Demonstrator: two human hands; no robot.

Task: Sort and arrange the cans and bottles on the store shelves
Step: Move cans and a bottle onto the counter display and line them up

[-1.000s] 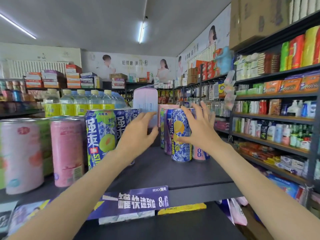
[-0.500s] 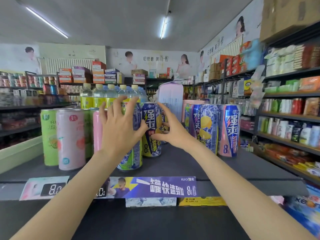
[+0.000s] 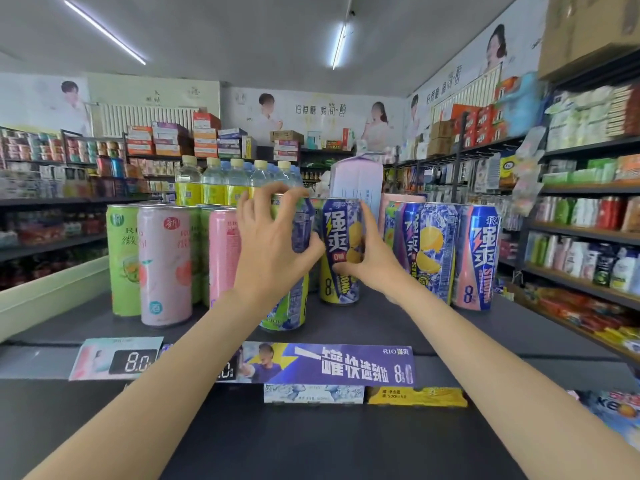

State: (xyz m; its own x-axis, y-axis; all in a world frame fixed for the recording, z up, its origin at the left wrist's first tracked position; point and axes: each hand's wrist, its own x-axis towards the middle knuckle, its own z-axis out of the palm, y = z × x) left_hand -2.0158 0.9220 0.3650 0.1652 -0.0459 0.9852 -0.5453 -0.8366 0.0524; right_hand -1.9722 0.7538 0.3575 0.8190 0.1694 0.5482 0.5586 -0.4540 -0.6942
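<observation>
Two tall cans stand side by side at the middle of the dark shelf (image 3: 363,327), and each is in a hand. The left hand (image 3: 273,244) wraps the green can (image 3: 294,306) from the near side, fingers curled over its top edge. The right hand (image 3: 370,261) grips the lemon can (image 3: 341,251), thumb across its front and fingers round its right flank. The two cans look to be touching or nearly so; the hands hide the seam.

This reads as the lining-up step: the blue cans being gathered into a row. To the right stands a finished-looking cluster of blue cans (image 3: 446,251), a little apart from the lemon can. To the left are the pink cans (image 3: 166,265) and a pale green can (image 3: 121,258), with bottles (image 3: 213,185) behind.

Next, I'd guess, the pair wants sliding upright to close that gap, labels facing out. Tall thin cans tip easily, so low, steady pushes would serve best.
</observation>
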